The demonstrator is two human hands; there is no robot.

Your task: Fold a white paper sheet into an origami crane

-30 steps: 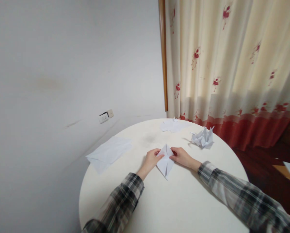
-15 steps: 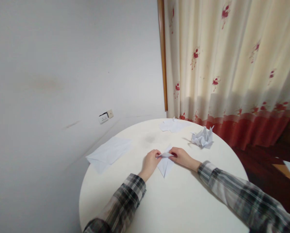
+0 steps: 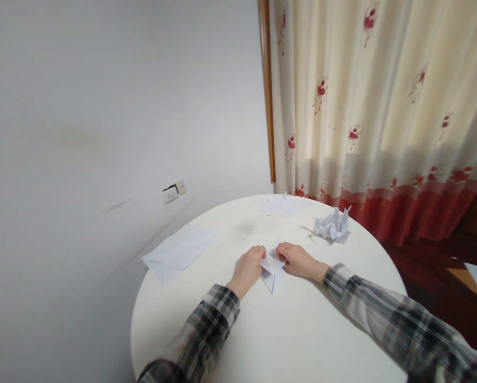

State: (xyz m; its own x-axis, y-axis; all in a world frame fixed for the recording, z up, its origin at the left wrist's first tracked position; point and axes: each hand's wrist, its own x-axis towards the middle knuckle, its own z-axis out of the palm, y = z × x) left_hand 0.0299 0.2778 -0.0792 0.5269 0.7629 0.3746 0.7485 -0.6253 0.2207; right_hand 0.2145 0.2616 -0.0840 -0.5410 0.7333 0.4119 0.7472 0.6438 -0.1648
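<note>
A small folded piece of white paper (image 3: 271,265) lies on the round white table (image 3: 302,330), one pointed end towards me. My left hand (image 3: 253,264) is closed on its left edge, fingers curled and partly hiding it. On the opposite side my right hand (image 3: 296,258) grips the paper with bent fingers. A flap lies between the two hands, covering part of the layers below. To the right of my right hand stands a cluster of folded white paper pieces (image 3: 333,226) with upright points.
Flat white sheets (image 3: 180,250) lie at the table's left edge, partly overhanging. More white paper (image 3: 282,206) lies at the far edge. A wall with a socket (image 3: 170,195) rises at the left, and a flowered curtain (image 3: 362,106) hangs behind the table.
The raised flap of the folded paper has come down towards me and now lies flatter over the lower point. Both hands have shifted only slightly.
</note>
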